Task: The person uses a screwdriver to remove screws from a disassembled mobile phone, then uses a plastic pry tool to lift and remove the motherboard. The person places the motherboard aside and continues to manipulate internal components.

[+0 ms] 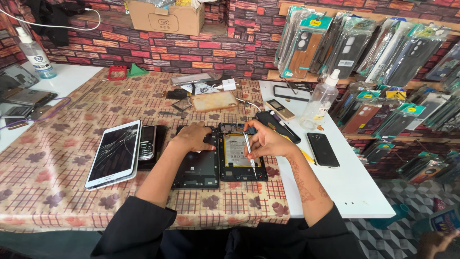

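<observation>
Cardboard box [165, 18] holds bags; right hand [264, 141] grips screwdriver [248, 147]

head camera, looking steeply down, close over table [57, 192]

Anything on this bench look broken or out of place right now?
Yes. The white tablet left of the left hand has a web of cracks across its dark screen. The opened phone under the right hand lies with its back off, battery exposed. Nothing looks spilled.

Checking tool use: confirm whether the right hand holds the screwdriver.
Yes, the right hand grips a slim screwdriver, tip down on the opened phone.
</observation>
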